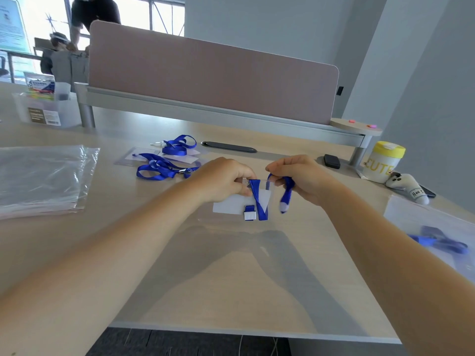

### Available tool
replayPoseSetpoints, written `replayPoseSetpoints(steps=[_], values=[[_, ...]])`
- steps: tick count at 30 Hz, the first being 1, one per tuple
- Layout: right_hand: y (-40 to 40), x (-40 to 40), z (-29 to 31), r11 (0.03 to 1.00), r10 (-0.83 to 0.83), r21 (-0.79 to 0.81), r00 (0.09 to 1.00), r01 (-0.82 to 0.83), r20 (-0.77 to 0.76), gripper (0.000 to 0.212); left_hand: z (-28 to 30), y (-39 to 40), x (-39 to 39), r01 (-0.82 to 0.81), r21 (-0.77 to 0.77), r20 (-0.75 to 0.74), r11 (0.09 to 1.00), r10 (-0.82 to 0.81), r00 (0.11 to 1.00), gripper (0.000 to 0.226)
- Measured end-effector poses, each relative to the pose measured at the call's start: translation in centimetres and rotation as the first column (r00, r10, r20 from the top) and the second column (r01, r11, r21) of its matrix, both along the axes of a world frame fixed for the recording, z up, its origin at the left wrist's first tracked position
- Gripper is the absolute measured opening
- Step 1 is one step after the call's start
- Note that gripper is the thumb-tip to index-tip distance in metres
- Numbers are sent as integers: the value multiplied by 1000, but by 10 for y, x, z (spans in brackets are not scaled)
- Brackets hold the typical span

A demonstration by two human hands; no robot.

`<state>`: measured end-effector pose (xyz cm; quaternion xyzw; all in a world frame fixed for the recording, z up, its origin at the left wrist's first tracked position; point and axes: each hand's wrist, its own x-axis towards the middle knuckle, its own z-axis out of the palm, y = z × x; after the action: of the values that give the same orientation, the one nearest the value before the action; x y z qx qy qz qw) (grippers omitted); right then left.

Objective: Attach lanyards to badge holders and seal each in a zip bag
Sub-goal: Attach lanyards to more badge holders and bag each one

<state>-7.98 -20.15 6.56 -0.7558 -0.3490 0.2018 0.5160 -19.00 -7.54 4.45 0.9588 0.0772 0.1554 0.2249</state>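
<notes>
A pale wooden desk [231, 278] carries the work, with a pink divider screen [205, 73] standing beyond both hands and a stack of clear zip bags [43, 176] lying well out past the left forearm. Further lanyards [164, 165] and holders wait just ahead of the left hand, while a bagged, finished set [437, 240] sits beside the right forearm. Between the hands, held just above the desk, is the clear badge holder [241, 204] with its white card, a blue lanyard [259, 201] draped down its front. The left hand [223, 181] pinches the holder's top edge, fingers curled around it; the right hand [300, 178] pinches the lanyard's strap close to the same edge, a loop hanging off its far side. The hands nearly meet at the top slot, and whether the clip is already through cannot be told. Doing this step well likely means keeping the holder taut and level with the left hand while the right feeds the clip squarely into the slot, the loose strap kept clear. Both forearms reach forward, wrists turned inward, knuckles up.
</notes>
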Motion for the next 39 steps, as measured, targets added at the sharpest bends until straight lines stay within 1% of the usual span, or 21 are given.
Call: replayPoseSetpoints(steps=[4,7,10,12,14,16,19,21,23,29,32,34,36,39], values=[[2,-7,1,998,-8,-63,993,15,120,18,1,-5,0,-31,151,-73,988,43,996,20],[3,-10,3,998,-11,-51,984,20,180,19,1,-8,2,-62,244,-87,968,86,993,20],[4,-13,5,1000,25,-12,987,-23,156,21,0,-9,4,-138,300,-49,944,159,986,18],[3,-13,6,998,52,33,996,-54,68,22,-1,-6,6,-208,294,9,933,215,977,19],[1,-14,4,997,67,44,998,-67,5,21,-2,-2,6,-263,228,64,937,255,965,20],[-1,-16,0,998,60,20,998,-60,2,19,-2,1,6,-282,141,105,949,269,957,22],[-1,-17,-6,1000,12,-21,998,-11,54,19,-1,2,5,-266,35,132,963,259,957,21],[1,-16,-11,997,-49,-61,992,56,120,20,-1,2,5,-256,-11,147,967,255,956,22],[3,-16,-13,993,-93,-61,981,104,171,22,0,4,4,-246,-52,160,968,251,955,23],[3,-21,-17,994,-95,78,981,83,171,27,0,7,4,-184,-225,200,957,230,952,20],[4,-22,-20,984,-123,150,972,94,198,30,1,8,3,-109,-312,208,944,180,961,15],[4,-22,-21,979,-117,188,976,82,181,29,2,8,2,-65,-368,221,928,156,963,14],[6,-23,-21,971,-88,235,986,53,140,30,3,7,1,-37,-419,243,907,151,958,19],[8,-25,-24,960,-124,269,983,83,137,38,5,6,0,-21,-441,257,897,148,955,26]])
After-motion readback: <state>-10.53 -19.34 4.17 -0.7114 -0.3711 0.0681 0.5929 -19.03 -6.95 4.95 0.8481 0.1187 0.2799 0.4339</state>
